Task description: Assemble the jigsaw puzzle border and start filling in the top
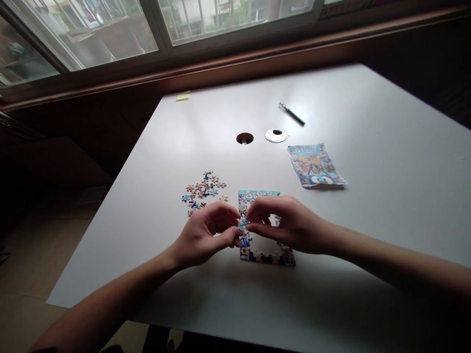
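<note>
Between the fingertips of both hands sits a small teal-and-white jigsaw puzzle piece (243,224). My left hand (209,230) reaches it from the left with thumb and fingers curled in. From the other side, my right hand (285,220) pinches it between thumb and forefinger. Beneath the hands lies a partly filled jigsaw puzzle (268,258), its border pieces joined around a pale open middle; my right hand covers part of its upper half. Loose puzzle pieces (206,189) are heaped just beyond my left hand.
A creased picture sheet (316,165) lies to the right, beyond the puzzle. Farther back are a black pen (292,113), a round cable hole (245,139) and its metal cover ring (275,136). A yellow sticky note (183,96) marks the white table's (360,235) far edge, near the window.
</note>
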A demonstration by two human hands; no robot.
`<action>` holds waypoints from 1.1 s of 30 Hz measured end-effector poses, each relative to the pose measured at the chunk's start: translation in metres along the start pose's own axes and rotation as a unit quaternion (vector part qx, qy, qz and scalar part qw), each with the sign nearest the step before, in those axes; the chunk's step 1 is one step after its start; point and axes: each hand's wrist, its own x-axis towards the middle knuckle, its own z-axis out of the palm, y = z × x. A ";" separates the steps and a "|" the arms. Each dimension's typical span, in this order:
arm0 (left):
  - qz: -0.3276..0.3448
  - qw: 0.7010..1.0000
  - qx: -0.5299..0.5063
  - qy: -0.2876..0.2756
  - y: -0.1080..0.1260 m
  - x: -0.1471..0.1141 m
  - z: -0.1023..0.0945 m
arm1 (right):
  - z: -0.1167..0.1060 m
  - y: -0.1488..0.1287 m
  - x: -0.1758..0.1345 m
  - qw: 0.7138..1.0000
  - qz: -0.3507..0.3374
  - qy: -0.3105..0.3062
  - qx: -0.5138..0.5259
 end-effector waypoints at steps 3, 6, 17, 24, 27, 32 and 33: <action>0.007 0.999 0.030 0.024 -0.003 0.001 -0.003 | -0.003 0.001 0.000 0.999 -0.011 0.012 -0.027; 0.005 0.998 0.048 0.034 -0.006 0.001 -0.005 | -0.004 0.004 0.001 0.998 -0.020 0.020 -0.048; 0.075 0.979 0.181 0.055 -0.009 0.003 -0.005 | -0.013 0.005 0.005 0.990 -0.074 0.058 -0.104; 0.247 0.799 0.545 -0.061 -0.019 0.008 -0.019 | -0.035 0.038 0.012 0.971 0.010 0.124 -0.205; 0.224 0.771 0.590 -0.088 -0.021 0.008 -0.021 | -0.031 0.038 0.011 0.974 0.009 0.096 -0.205; 0.212 0.757 0.609 -0.104 -0.021 0.007 -0.021 | -0.031 0.035 0.009 0.967 -0.010 0.103 -0.234; 0.212 0.757 0.610 -0.104 -0.021 0.007 -0.021 | -0.031 0.036 0.008 0.963 -0.021 0.094 -0.251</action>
